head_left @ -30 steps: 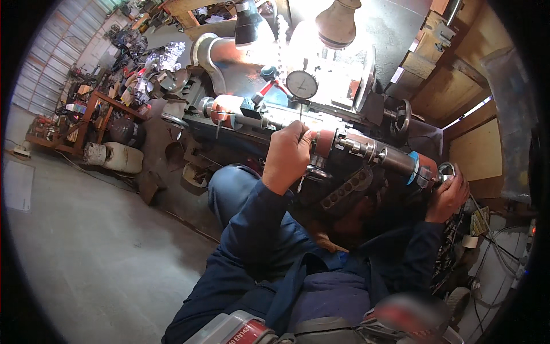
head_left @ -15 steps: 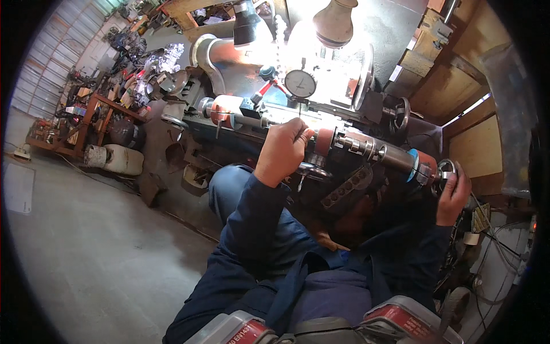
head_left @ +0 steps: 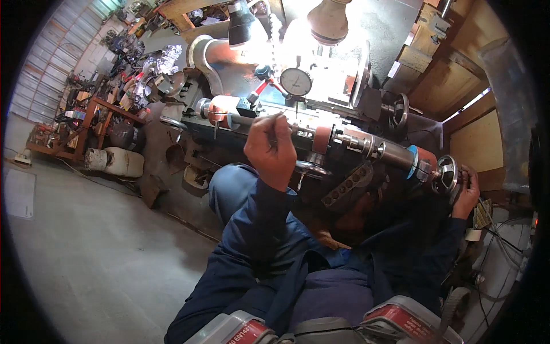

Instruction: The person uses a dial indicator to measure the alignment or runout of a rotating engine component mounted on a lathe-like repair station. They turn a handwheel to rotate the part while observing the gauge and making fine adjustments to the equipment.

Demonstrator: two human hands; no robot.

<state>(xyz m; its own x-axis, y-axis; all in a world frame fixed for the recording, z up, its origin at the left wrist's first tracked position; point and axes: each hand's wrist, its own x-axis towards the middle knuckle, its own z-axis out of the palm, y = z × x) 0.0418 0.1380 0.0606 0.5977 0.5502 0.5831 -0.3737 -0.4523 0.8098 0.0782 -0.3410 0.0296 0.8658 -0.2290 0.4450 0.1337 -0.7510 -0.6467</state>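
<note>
Raised in front of the machine bed, my left hand (head_left: 270, 150) has its fingertips pinched together; what they hold, if anything, is too small to make out. Just beyond it, a round dial gauge (head_left: 295, 82) sits upright beside a holder arm with red links (head_left: 261, 88). My right hand (head_left: 467, 192) is closed at the outer rim of a metal handwheel (head_left: 455, 172) on the machine's right end. Between the hands runs a steel spindle (head_left: 396, 159) with a blue ring and orange-brown housing (head_left: 424, 164) near the wheel.
Two lamps, one black (head_left: 243, 26) and one beige (head_left: 329, 23), hang over the brightly lit machine. A smaller handwheel (head_left: 312, 168) juts toward my knees. Cluttered parts and a rusty frame (head_left: 91, 123) stand at left. Wooden panels (head_left: 478, 143) and cables border the right.
My left hand has drawn back from the part under the gauge, moving left and nearer. The gauge needle points differently. My right hand has shifted to the handwheel's outer side.
</note>
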